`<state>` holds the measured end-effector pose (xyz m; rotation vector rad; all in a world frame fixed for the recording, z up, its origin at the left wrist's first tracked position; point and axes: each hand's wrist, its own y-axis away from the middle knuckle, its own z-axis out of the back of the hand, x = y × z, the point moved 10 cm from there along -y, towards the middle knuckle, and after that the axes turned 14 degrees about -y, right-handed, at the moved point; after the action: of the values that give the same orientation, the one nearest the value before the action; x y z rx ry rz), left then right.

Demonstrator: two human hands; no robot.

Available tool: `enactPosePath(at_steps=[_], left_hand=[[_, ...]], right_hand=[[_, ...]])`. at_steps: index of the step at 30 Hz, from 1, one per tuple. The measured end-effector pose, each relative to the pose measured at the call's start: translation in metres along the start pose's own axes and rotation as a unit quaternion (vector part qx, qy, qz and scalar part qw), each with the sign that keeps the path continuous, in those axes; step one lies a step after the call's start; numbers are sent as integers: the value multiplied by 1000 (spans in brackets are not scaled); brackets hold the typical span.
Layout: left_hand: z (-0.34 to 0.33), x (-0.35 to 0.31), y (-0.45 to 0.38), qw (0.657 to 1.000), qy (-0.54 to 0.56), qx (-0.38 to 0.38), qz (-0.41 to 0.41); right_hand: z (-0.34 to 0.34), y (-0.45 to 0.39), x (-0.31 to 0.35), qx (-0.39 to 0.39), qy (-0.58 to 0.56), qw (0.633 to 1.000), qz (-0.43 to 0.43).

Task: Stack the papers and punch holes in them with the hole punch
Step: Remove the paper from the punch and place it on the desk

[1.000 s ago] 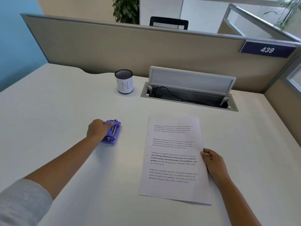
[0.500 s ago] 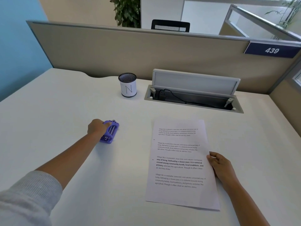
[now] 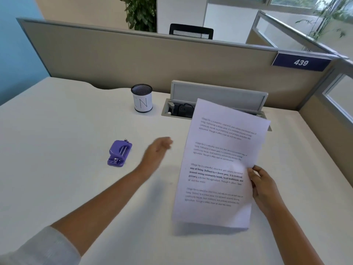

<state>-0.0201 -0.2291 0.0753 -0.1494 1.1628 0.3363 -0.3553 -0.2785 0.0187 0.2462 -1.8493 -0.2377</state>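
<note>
The printed white papers (image 3: 217, 165) are lifted off the white desk and tilted up, pinched at their right edge by my right hand (image 3: 261, 186). How many sheets there are cannot be told. The purple hole punch (image 3: 119, 153) lies alone on the desk to the left. My left hand (image 3: 158, 149) hovers blurred between the punch and the papers, fingers loosely apart, holding nothing.
A mesh pen cup (image 3: 142, 100) marked N stands at the back. Beside it is an open cable tray (image 3: 210, 108) with its lid raised, partly hidden by the papers. A beige partition (image 3: 133, 60) closes the desk's far side and right side.
My left hand let go of the hole punch and moved right toward the papers. My right hand raised the papers from flat on the desk into the air.
</note>
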Motion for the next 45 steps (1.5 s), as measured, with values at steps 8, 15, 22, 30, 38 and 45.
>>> enactPosePath(at_steps=[8, 15, 22, 30, 38, 45], left_hand=[[-59, -74, 25, 990, 35, 86, -103], [-52, -103, 33, 982, 10, 15, -187], [-67, -78, 36, 988, -8, 41, -147], [-85, -47, 46, 993, 5, 25, -111], [-113, 9, 54, 998, -54, -9, -8], [-144, -20, 36, 997, -70, -32, 11]], right_hand=[[-3, 32, 88, -73, 45, 976, 199], [-3, 52, 110, -46, -13, 966, 253], [-11, 58, 73, -50, 25, 969, 241], [0, 57, 55, -54, 88, 962, 252], [35, 36, 3, -80, 119, 974, 176], [77, 12, 37, -90, 161, 970, 160]])
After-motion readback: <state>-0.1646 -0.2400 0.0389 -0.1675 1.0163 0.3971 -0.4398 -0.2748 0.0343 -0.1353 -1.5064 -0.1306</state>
